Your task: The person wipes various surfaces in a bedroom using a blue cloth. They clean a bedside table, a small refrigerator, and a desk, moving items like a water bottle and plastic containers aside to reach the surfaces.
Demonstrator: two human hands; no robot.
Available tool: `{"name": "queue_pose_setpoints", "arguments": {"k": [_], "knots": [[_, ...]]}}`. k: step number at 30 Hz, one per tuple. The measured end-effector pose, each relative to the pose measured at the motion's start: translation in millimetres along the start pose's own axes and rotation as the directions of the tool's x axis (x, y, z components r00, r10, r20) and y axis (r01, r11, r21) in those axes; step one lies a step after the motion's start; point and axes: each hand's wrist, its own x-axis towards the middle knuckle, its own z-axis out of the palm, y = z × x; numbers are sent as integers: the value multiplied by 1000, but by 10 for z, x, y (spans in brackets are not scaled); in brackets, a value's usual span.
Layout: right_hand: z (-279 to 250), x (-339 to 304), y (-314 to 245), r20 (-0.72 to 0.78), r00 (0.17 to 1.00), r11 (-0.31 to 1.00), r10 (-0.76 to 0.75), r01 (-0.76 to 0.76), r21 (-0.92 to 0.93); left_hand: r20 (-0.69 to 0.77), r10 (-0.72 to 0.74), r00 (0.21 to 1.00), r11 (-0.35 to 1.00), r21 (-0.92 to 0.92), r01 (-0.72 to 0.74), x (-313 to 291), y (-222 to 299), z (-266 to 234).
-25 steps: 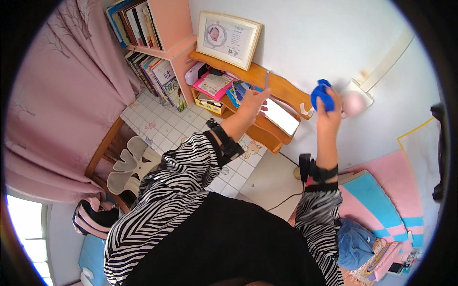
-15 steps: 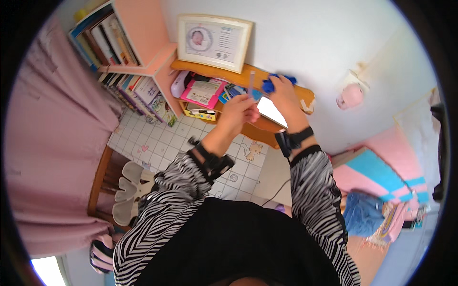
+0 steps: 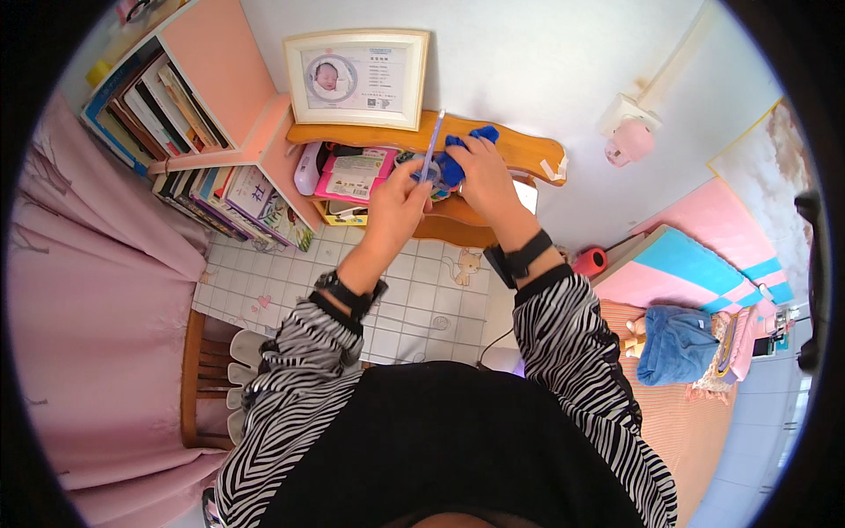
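Observation:
My left hand [image 3: 398, 201] is closed on a slim pale-purple stick, perhaps a pen [image 3: 435, 141], which points up toward the wall. Beside it, my right hand [image 3: 489, 183] grips a bunched dark-blue cloth [image 3: 451, 165]. The cloth is next to the stick; whether the two touch I cannot tell. Both hands are over the front of a small wooden desk shelf [image 3: 526, 158]. My fingers hide part of the shelf's contents.
A framed baby picture [image 3: 359, 81] stands on the shelf top. Below lie a pink package [image 3: 354, 173] and a yellow box [image 3: 343, 214]. A pink bookcase [image 3: 211, 75] with books is at left; a pink wall-plugged device [image 3: 628, 141] is at right.
My right hand has brought the blue cloth left, close to the stick in my left hand. My head view has shifted, and a white glowing surface under my right arm is now mostly covered.

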Motion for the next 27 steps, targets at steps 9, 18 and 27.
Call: {"name": "queue_pose_setpoints", "arguments": {"k": [9, 18, 27], "knots": [[-436, -1355, 133, 96, 938, 817, 332, -337, 468, 201, 145, 969, 483, 840, -247, 757, 192, 378], [-598, -2525, 521, 232, 774, 566, 589, -600, 565, 175, 167, 970, 227, 951, -210, 837, 189, 523], [-694, -2840, 539, 261, 734, 487, 627, -631, 604, 325, 253, 911, 687, 602, -406, 928, 430, 1296]]}}
